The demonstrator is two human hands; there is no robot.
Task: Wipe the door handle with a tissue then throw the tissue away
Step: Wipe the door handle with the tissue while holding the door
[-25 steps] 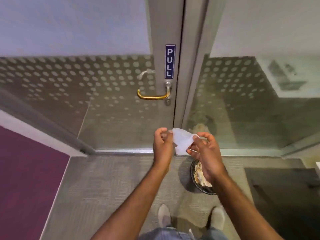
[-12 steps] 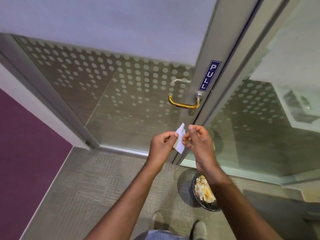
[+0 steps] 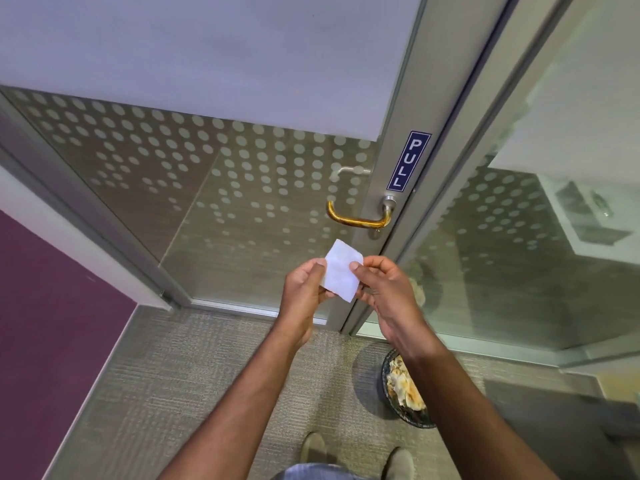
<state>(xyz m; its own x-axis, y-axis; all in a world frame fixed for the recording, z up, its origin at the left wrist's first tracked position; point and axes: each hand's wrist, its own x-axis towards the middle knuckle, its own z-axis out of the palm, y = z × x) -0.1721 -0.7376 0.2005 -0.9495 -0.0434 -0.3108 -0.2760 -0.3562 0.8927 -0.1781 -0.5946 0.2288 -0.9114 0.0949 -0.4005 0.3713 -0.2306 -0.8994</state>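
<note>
A folded white tissue (image 3: 342, 270) is pinched between both hands in front of the door. My left hand (image 3: 304, 292) grips its left edge and my right hand (image 3: 384, 292) grips its right edge. Just above the tissue, a brass lever door handle (image 3: 356, 220) sticks out leftward from the grey door frame, apart from the tissue. A dark round waste bin (image 3: 405, 393) holding crumpled paper stands on the carpet below my right forearm, which hides part of it.
A blue PULL sign (image 3: 408, 161) is fixed above the handle. The glass door (image 3: 207, 185) has frosted dots, and a fixed glass panel (image 3: 519, 254) stands to its right. A purple wall (image 3: 45, 323) runs along the left. My shoes (image 3: 313, 448) are on grey carpet.
Both hands rose toward the handle with the tissue, which went from loose to a flat folded square. The view tilted and closed in on the door.
</note>
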